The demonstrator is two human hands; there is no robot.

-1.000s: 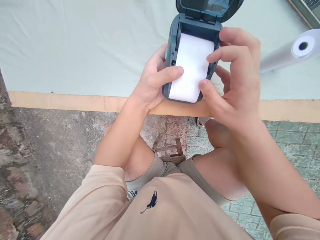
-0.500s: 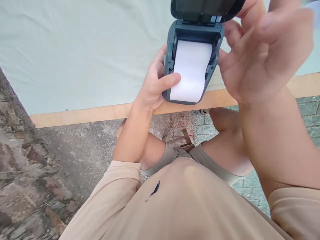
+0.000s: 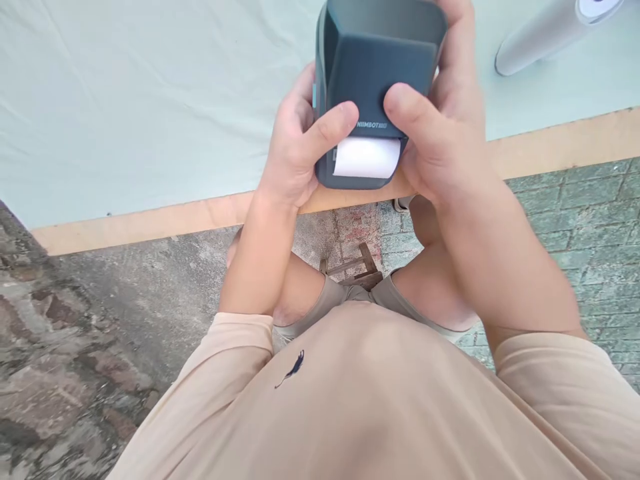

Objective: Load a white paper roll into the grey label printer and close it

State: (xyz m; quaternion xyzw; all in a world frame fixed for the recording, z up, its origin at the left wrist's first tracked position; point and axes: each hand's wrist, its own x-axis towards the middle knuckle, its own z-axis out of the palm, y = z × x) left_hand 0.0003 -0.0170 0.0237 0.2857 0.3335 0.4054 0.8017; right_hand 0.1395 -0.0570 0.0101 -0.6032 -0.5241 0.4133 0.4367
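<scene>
Both my hands hold a dark blue-grey label printer [image 3: 380, 73] above the table's front edge. Its lid is down, and the word NIIMBOT shows near the lid's lower edge. A strip of white label paper [image 3: 367, 157] sticks out below the lid. My left hand [image 3: 305, 143] wraps the printer's left side, thumb lying on the lid's lower left. My right hand [image 3: 445, 127] grips the right side, with its thumb pressed on the lid; its other fingers are partly hidden behind the printer.
A pale cloth-covered table [image 3: 150, 100] with a wooden edge strip [image 3: 195, 217] spans the view. At the upper right lies a large white roll [image 3: 545, 37]. Below are a small wooden stool [image 3: 367, 263], my knees, paving bricks [image 3: 600, 233] and a rough stone patch [image 3: 55, 373] on the left.
The printer's lid has swung down over the paper roll compartment. My right hand has moved in from the right and taken hold of the printer. The white roll has come further into view.
</scene>
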